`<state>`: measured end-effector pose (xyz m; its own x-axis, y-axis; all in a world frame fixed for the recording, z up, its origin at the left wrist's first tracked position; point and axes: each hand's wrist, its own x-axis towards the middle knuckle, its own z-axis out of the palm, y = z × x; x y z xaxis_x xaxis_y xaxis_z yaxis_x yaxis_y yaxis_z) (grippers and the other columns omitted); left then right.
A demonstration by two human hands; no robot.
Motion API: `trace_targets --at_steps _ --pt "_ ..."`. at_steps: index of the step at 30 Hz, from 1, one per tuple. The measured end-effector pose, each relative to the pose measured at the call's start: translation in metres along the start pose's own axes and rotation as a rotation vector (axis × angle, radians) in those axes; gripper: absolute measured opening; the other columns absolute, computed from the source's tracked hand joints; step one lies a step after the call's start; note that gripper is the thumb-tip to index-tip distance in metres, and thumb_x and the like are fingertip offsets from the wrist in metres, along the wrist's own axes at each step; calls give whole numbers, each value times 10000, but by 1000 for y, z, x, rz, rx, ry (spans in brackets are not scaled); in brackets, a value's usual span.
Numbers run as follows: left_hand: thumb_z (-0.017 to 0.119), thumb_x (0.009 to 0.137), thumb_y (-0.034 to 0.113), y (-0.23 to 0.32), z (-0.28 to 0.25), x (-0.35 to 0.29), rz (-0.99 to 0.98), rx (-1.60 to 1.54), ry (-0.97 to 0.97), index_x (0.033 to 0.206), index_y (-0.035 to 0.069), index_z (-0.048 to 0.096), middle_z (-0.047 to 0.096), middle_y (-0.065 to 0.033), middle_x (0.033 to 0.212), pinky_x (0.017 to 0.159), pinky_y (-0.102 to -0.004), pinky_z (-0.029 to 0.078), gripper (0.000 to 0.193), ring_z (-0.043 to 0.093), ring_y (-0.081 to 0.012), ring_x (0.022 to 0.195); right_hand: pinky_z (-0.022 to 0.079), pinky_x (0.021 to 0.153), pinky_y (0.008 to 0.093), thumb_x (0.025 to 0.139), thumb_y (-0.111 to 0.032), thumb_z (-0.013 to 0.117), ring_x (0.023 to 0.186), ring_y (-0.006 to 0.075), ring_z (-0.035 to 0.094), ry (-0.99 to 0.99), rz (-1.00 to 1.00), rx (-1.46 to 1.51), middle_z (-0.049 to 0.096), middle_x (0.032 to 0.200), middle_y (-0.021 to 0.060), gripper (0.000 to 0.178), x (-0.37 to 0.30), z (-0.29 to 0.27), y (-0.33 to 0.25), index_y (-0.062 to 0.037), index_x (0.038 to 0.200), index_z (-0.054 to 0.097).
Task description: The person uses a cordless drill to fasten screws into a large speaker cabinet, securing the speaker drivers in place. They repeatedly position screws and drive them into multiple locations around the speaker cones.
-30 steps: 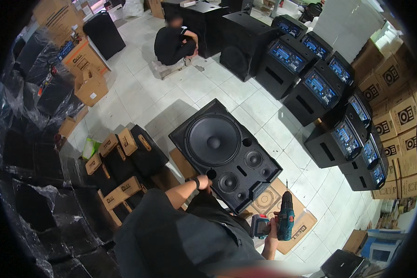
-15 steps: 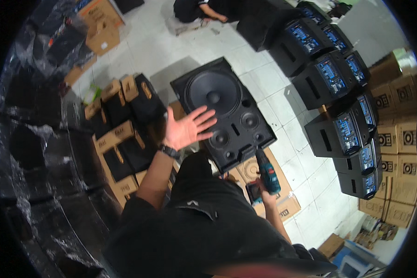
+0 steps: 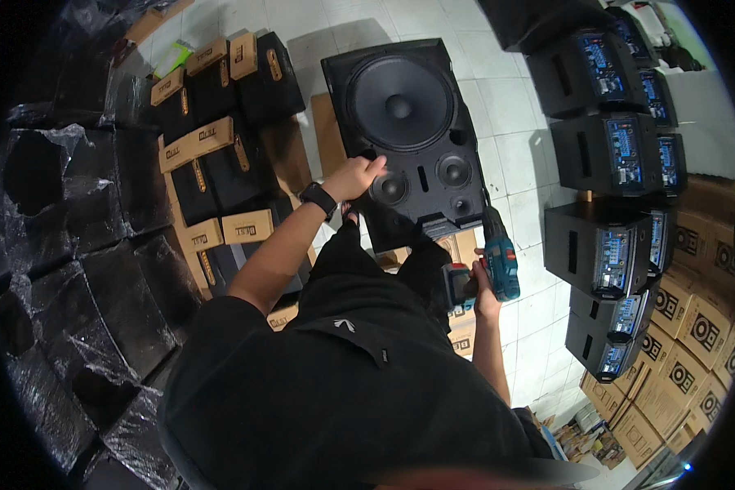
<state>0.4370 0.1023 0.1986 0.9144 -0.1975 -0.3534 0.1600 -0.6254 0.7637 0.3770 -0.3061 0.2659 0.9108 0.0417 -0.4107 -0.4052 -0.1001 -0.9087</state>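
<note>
Right hand [image 3: 487, 299] grips a teal drill [image 3: 501, 263]; left hand [image 3: 354, 178], its hold unclear, curls over a black speaker [image 3: 421, 153].

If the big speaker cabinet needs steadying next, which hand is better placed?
The left hand, probably: it appears over the speaker cabinet's left edge with no tool visible in it, though contact is unclear. The right hand is occupied holding the teal drill.

Bright light washes the white tiled floor [image 3: 532, 327]; glare streaks the shiny black plastic wrapping [image 3: 122, 278] (outer lines visibly bend).
</note>
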Motion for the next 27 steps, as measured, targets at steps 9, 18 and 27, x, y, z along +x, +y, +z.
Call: trace_targets --at_steps 9,18,27 --pt "539 1042 572 7 201 -94 -694 20 -331 945 22 822 761 -245 878 825 -505 580 626 747 -429 862 561 873 300 899 -81 800 948 150 715 -444 -261 -239 772 1059 100 408 107 -132 31 30 1272 680" --pt "496 1065 633 149 252 -52 -709 -218 13 1110 41 813 778 -238 1015 924 -451 555 674 744 -376 1007 558 854 271 856 4 782 926 104 699 -728 -79 -142 751 1058 57 473 155 -218 -11 30 1311 657" --pt "292 1077 723 68 275 -42 -597 -653 174 1121 39 813 798 -147 1035 887 -421 568 861 737 -275 943 559 876 310 908 -76 806 972 145 713 -698 -92 -361 772 1065 77 344 163 -206 -23 3 1226 702"
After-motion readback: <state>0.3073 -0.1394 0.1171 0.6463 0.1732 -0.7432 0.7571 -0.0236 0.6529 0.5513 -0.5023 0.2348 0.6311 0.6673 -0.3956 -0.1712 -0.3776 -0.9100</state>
